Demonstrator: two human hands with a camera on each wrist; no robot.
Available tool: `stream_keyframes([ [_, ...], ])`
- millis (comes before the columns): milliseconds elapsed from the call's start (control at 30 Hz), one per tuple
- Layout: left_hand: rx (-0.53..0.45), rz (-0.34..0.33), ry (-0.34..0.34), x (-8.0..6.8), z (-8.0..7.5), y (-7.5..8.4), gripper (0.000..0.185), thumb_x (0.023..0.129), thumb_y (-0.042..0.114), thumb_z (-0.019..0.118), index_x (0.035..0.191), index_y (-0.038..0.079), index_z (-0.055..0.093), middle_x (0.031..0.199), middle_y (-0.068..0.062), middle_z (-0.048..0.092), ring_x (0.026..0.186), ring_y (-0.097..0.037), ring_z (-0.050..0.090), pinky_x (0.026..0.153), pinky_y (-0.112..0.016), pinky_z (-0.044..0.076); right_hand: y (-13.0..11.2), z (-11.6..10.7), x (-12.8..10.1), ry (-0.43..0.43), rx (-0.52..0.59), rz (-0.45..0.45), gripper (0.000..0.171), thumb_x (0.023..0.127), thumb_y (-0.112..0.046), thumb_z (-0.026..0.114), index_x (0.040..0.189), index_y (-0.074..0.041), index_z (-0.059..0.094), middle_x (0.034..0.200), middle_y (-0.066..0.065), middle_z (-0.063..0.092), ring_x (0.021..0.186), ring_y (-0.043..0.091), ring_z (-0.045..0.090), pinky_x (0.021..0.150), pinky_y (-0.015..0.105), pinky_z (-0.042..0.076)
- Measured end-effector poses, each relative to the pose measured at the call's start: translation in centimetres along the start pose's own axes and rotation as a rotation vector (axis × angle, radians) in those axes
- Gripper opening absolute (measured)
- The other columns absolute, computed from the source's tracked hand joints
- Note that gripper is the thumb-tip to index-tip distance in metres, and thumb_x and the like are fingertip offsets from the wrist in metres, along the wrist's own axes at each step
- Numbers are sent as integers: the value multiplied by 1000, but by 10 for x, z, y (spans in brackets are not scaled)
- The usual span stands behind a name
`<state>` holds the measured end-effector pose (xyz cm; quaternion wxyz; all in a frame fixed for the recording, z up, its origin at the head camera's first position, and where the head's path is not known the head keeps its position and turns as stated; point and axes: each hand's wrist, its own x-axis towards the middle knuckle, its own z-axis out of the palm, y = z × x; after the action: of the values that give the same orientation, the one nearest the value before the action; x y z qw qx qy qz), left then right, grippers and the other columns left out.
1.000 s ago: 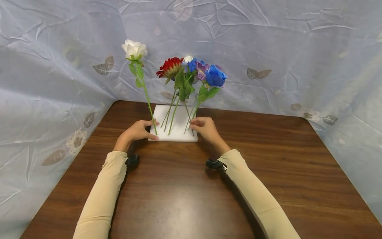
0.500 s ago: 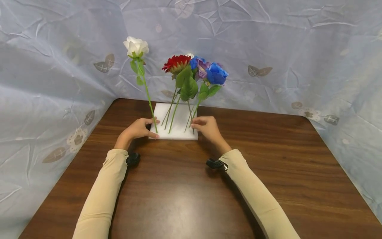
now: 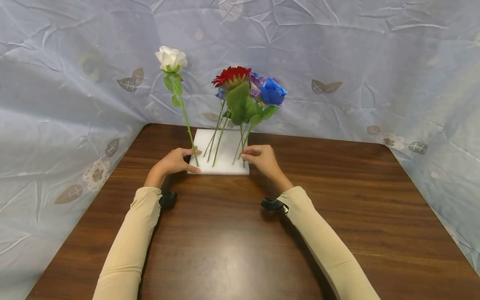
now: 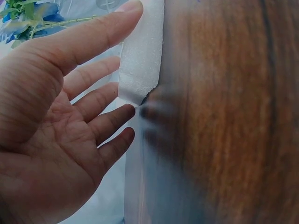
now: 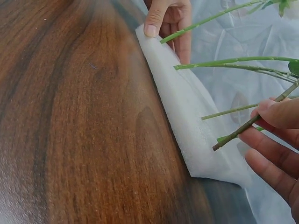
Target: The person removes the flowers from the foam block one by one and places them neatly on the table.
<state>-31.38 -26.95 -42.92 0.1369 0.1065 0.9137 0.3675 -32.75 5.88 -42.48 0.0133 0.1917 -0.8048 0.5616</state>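
Observation:
A white foam block (image 3: 226, 169) lies near the table's back edge with several artificial flowers standing in it. My left hand (image 3: 172, 161) rests at its left end, thumb on the front corner (image 5: 148, 33) and fingers fairly straight along the side. Between thumb and forefinger rises the stem of a white rose (image 3: 171, 58). My right hand (image 3: 262, 158) pinches the brown stem (image 5: 236, 133) of a red many-petalled flower (image 3: 233, 76) low down, its cut end right over the block's right part. A blue rose (image 3: 273, 91) and a purple flower (image 3: 256, 86) stand behind its leaves.
The dark wooden table (image 3: 210, 233) stretches around the block. A pale blue patterned cloth (image 3: 360, 66) hangs behind the table and at both sides. Black wrist cameras (image 3: 273, 204) sit on both wrists.
The red flower and its leaves have swung right, its stem turning more upright in my right hand. It now covers the white flower behind it and most of one blue flower. My left hand stays put.

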Motion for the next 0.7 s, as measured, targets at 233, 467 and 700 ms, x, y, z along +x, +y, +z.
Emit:
stream_keyframes([
  [233, 0, 10, 1, 0, -1, 0, 77, 82, 29, 87, 150, 16, 54, 166, -10, 32, 154, -39, 25, 121, -57, 32, -4, 0, 0, -12, 11, -3, 23, 90, -4, 77, 110, 8, 76, 103, 27, 76, 93, 41, 76, 80, 49, 63],
  [467, -2, 14, 4, 0, -1, 1, 76, 82, 29, 88, 149, 15, 55, 165, -11, 33, 154, -39, 27, 121, -56, 33, -13, -1, -1, 3, 17, -13, 22, 91, -4, 76, 110, 7, 76, 105, 24, 76, 93, 33, 76, 81, 48, 63],
  [700, -16, 8, 0, -1, -1, 1, 76, 82, 29, 87, 149, 15, 54, 166, -11, 32, 153, -39, 28, 121, -56, 34, -25, -8, -4, 15, 50, -36, 21, 90, -5, 77, 108, 6, 77, 103, 24, 77, 89, 28, 76, 80, 46, 64],
])
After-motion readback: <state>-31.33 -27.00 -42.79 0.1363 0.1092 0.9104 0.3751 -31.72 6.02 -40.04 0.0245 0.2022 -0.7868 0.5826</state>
